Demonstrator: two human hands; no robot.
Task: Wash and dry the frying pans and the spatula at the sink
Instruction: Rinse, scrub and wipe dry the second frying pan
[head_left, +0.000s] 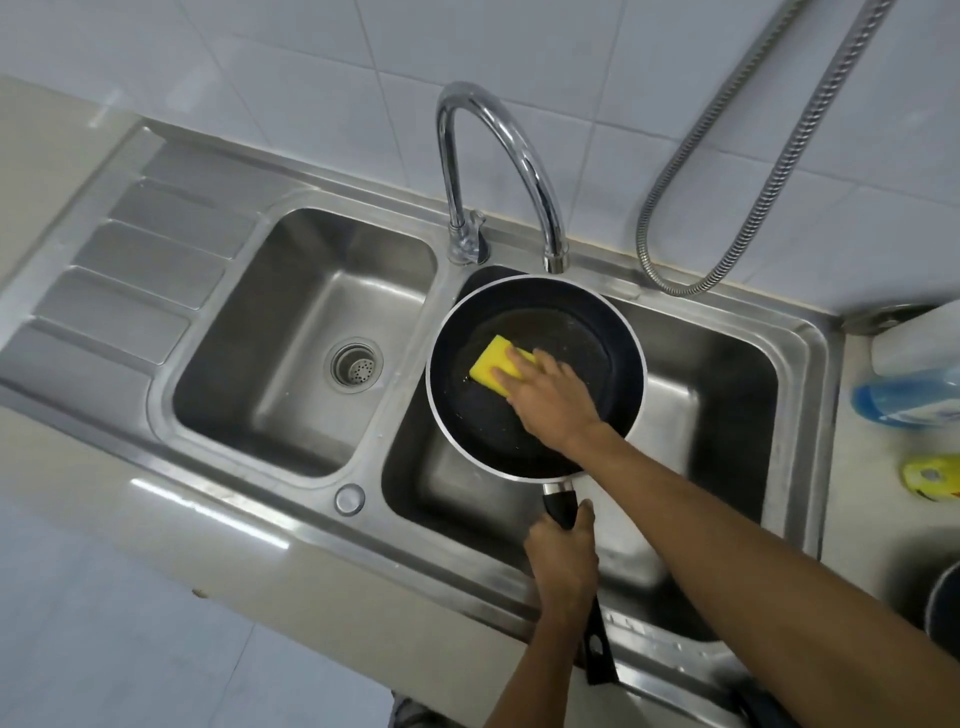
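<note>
Faced white wall tiles and a steel double sink (156, 395). Held the frying pan (467, 415) over the right basin, just below the faucet (498, 130) spout, gripping its black handle (561, 506) in the curled left hand (563, 561). Pressed a yellow sponge (493, 364) onto the pan floor with the right hand (550, 400), fingers nearly straight. Noted a blue bottle (904, 400) and a metal hose (779, 171) at right.

Black frying pan (483, 415) w/ silver rim is hovering roughly level, open side up, over rt sink basin (727, 415). Its black handle (560, 506) is pointing back toward the person.
</note>
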